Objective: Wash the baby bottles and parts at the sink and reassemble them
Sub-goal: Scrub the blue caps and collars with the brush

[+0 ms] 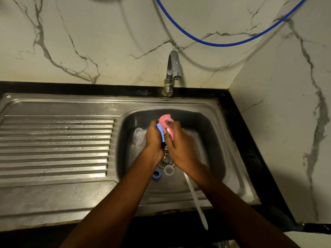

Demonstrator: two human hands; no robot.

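**A:** What fills the view?

**B:** Mostly the marble wall (107,42), with a blue hose (223,44) looping across at 1 o'clock, its ends cut off at the top. Below is the steel sink (161,102), set in a black surface (232,104). Its ribbed drainboard (53,144) is at 9 o'clock, the basin (215,140) is in the middle, and the tap (172,72) is at the basin's 12 o'clock.

**A:** And your hands?

**B:** Both are over the basin and a little blurred. My left hand (154,138) is curled round a blue bottle part (160,132). My fingers cover most of it, so only a flat blue edge shows. My right hand (179,145) grips a pink sponge brush (167,120), which is pressed against that part. Its head pokes out at 12 o'clock above my knuckles. A white handle (195,199) comes out from under my right forearm toward 5 o'clock, past the sink's front edge. Where it joins the sponge is hidden.

**A:** What's left in the basin?

**B:** A clear bottle (138,136) is at 9 o'clock of my left hand, pale and see-through. I can't tell whether it stands or lies. My wrists half cover the drain (166,159). At the drain's 6 o'clock, a blue ring (157,174) and a clear cap (169,170) sit side by side, with the ring tucked partly behind my left forearm.
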